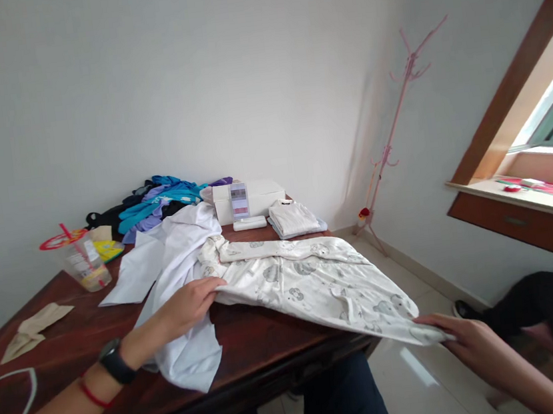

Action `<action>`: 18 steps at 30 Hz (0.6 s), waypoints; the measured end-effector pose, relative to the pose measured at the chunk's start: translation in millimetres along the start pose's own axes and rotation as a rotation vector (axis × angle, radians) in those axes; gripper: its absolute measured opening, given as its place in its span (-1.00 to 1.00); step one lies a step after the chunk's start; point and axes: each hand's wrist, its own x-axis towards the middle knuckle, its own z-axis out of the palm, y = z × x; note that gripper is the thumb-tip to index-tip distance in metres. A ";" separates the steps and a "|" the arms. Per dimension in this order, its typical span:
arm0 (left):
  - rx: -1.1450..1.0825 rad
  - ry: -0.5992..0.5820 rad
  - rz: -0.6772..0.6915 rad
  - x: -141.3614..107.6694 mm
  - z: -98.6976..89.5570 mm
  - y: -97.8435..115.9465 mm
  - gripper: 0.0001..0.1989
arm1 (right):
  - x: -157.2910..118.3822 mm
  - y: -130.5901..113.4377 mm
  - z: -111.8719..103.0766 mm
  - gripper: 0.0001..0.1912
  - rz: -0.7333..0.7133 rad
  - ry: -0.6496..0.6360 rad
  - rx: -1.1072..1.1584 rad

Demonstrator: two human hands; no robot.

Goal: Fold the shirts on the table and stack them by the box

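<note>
A white garment with grey cartoon prints [305, 277] lies stretched over the table's front right part, one corner past the edge. What looks like a sleeve is folded along its far side. My left hand [192, 304], with a dark band on the wrist, pinches the garment's near edge at its left end. Off the table at the right, my right hand [456, 333] grips the opposite lower corner and holds it taut. Beside and under my left hand, a plain white cloth [180, 245] spreads toward the front edge.
Folded clothes [292, 217] lie by a white box [269, 191] with a phone [239, 201] against it. At the back left is a heap of blue and dark clothes [164, 197]. A plastic cup with straw [84, 261] stands left. A pink coat rack [387, 126] stands in the corner.
</note>
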 end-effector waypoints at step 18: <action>0.105 -0.090 -0.367 90.8 20.5 -54.1 -0.77 | 156.4 84.7 0.3 -0.53 0.443 -0.278 0.537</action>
